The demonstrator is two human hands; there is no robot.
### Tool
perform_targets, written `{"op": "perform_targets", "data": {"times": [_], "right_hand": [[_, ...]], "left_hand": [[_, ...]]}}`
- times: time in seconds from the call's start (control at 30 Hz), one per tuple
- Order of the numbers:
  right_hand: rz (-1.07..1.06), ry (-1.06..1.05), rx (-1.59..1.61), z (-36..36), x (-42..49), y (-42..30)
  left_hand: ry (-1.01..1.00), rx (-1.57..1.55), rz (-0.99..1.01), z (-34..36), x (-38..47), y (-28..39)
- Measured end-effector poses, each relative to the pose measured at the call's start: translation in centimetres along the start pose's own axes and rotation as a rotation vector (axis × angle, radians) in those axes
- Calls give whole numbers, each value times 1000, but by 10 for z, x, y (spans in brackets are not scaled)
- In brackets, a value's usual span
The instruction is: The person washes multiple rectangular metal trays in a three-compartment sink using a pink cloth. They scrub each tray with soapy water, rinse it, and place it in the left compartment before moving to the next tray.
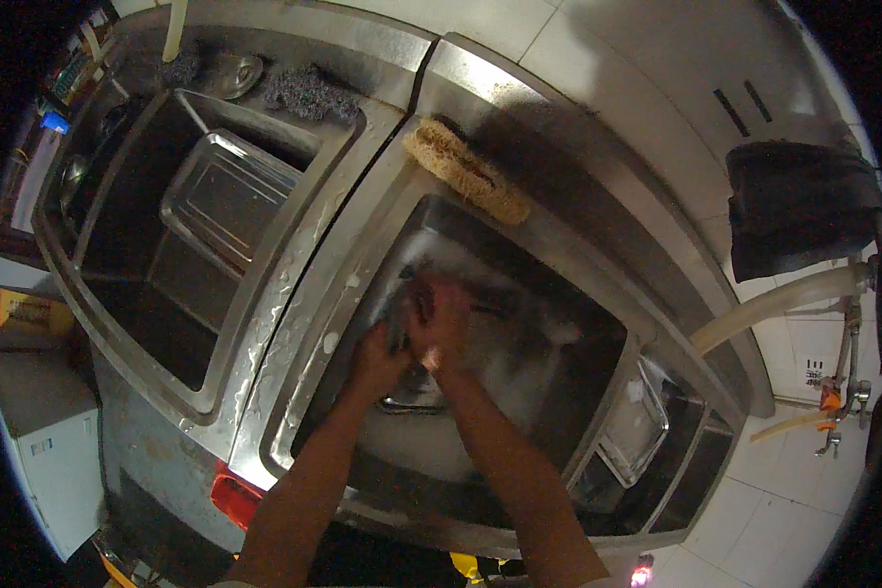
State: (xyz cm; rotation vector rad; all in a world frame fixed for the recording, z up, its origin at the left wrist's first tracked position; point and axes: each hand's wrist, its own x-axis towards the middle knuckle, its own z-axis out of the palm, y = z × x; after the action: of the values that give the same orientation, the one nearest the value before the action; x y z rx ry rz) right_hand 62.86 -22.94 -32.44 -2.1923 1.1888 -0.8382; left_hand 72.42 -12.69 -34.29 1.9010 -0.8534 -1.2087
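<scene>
My left hand (384, 353) and my right hand (439, 316) are close together inside the middle stainless steel sink basin (566, 389). Both are blurred and dark, and something dark lies at the fingers; whether either hand grips it is unclear. Just below the hands, a shiny metal edge (411, 406) shows low in the basin, partly hidden by the wrists. A loofah sponge (467, 173) rests on the ledge behind this basin. Metal scouring wool (309, 92) lies on the back ledge of the left sink. A rectangular metal tray (228, 195) leans in the left basin.
Another metal tray (632, 426) stands tilted in the small right basin. A hose (772, 305) reaches the sink's back edge from the right, near wall taps (849, 400). A dark cloth (801, 206) hangs at the wall. Something red (237, 500) is at the front edge.
</scene>
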Motion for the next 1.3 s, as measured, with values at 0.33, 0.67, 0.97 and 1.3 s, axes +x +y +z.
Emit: {"op": "perform_targets", "data": {"times": [0.33,0.67,0.97,1.3], "right_hand": [[108,-220,-683,-50,-41,129],[494,370,-54,-63,-102,119],[1079,333,-206,-54,-173,46],[885,378,189,-38,-158,-97]], "left_hand": [[218,265,-5,-3,-13,16],[131,-54,-79,-2,-13,13],[-59,-458,43,30,-14,-10],[-143,-772,-314,14,-42,62]]}}
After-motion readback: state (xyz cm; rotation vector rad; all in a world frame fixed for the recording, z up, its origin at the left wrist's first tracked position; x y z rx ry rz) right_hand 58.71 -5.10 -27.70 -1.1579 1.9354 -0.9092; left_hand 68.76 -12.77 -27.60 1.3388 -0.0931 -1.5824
